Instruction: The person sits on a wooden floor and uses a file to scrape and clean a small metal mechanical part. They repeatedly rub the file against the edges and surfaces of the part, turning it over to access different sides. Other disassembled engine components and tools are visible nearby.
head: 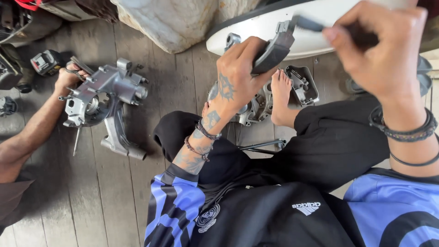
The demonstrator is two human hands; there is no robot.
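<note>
My left hand grips a dark curved metal part held up in front of me. My right hand pinches a thin dark tool, a brush or pick, whose tip touches the top end of that part. Below the hands, on the wooden floor, lie a silver engine casing and a smaller grey cover, on either side of my bare foot. I sit cross-legged in black trousers.
At the left another person's hand holds pliers against a large silver crankcase on the wooden floor. A cordless tool battery lies far left. A white scooter panel and a pale stone block stand behind. Thin rods lie by my knee.
</note>
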